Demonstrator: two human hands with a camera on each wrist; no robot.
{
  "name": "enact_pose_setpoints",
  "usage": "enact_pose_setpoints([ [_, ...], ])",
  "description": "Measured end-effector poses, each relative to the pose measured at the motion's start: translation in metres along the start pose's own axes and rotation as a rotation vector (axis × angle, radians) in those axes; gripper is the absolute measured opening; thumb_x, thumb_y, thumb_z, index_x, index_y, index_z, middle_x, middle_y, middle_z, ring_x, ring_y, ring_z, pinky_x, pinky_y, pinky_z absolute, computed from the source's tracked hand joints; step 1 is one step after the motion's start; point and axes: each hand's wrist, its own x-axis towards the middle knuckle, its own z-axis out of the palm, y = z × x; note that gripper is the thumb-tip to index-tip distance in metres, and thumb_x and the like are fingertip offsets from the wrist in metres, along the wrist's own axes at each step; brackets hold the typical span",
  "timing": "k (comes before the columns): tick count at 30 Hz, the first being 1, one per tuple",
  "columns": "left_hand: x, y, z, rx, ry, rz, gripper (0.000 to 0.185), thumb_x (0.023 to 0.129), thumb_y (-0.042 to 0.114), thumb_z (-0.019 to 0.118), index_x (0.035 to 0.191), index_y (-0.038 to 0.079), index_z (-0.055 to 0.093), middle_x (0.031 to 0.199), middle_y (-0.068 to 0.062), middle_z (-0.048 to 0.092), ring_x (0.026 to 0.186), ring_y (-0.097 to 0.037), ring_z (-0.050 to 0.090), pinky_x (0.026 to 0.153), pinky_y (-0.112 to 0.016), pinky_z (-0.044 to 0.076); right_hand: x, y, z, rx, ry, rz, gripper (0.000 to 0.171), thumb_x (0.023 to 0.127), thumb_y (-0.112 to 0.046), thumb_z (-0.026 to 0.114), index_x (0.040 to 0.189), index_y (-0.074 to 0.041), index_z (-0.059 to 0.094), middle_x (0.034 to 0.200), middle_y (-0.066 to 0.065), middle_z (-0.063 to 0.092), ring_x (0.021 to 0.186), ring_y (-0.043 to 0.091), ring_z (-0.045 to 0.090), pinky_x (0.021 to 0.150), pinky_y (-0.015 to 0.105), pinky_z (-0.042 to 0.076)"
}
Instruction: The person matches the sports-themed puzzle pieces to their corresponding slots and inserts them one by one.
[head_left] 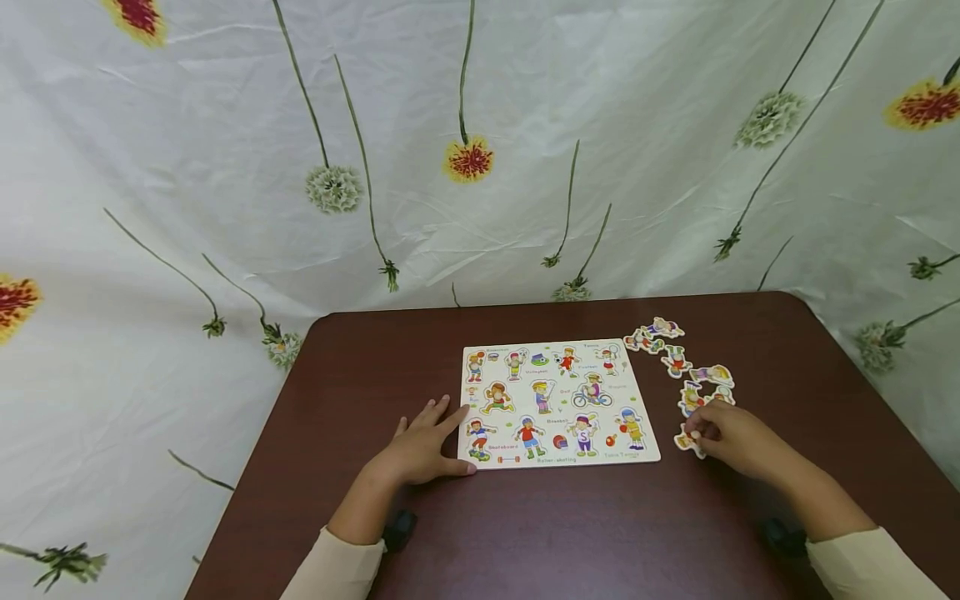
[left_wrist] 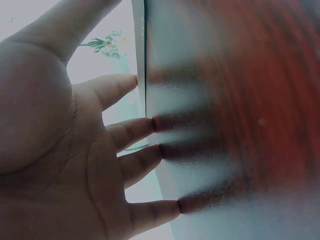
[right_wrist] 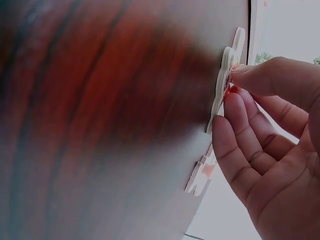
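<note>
A white puzzle board (head_left: 558,417) printed with sports figures lies on the table. My left hand (head_left: 422,443) rests at its left edge, fingers spread, thumb by the near corner. In the left wrist view, the fingertips (left_wrist: 170,207) of this hand touch the table. At the board's right, my right hand (head_left: 742,440) pinches a figure-shaped puzzle piece (head_left: 686,442) between thumb and fingers. The right wrist view shows this puzzle piece (right_wrist: 220,85) edge-on, close to the tabletop; the fingers partly hide it.
Several other loose puzzle pieces (head_left: 677,360) trail along the right of the board, some overlapping. The dark brown table (head_left: 570,533) ends at the back against a white flowered cloth (head_left: 660,125).
</note>
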Motion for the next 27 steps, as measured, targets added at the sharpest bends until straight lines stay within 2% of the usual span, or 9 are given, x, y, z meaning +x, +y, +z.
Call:
enact_pose_setpoints([
  [11, 0.001, -0.001, 0.001, 0.004, 0.001, -0.006, 0.093, 0.083, 0.052, 0.079, 0.16, 0.027, 0.032, 0.171, -0.013, 0.015, 0.159, -0.037, 0.01, 0.12, -0.073, 0.007, 0.003, -0.002, -0.001, 0.009, -0.015, 0.013, 0.01, 0.085, 0.0, 0.071, 0.091, -0.007, 0.069, 0.086, -0.002, 0.06, 0.071, -0.004, 0.052, 0.061, 0.022, 0.046],
  [16, 0.001, 0.0, 0.002, -0.001, 0.0, -0.004, 0.093, 0.083, 0.053, 0.078, 0.16, 0.028, 0.033, 0.171, -0.013, 0.015, 0.159, -0.036, 0.01, 0.12, -0.073, 0.007, 0.005, -0.004, -0.003, 0.011, 0.007, 0.005, 0.012, 0.085, -0.001, 0.073, 0.093, -0.009, 0.07, 0.087, -0.003, 0.062, 0.075, -0.003, 0.054, 0.064, 0.023, 0.048],
  [27, 0.001, 0.0, 0.001, -0.003, 0.002, -0.003, 0.092, 0.084, 0.052, 0.078, 0.16, 0.028, 0.032, 0.171, -0.013, 0.014, 0.159, -0.036, 0.01, 0.12, -0.073, 0.007, 0.023, -0.017, 0.0, 0.026, 0.029, 0.034, 0.009, 0.088, -0.009, 0.075, 0.095, -0.01, 0.069, 0.086, -0.004, 0.065, 0.077, 0.002, 0.056, 0.067, 0.024, 0.049],
])
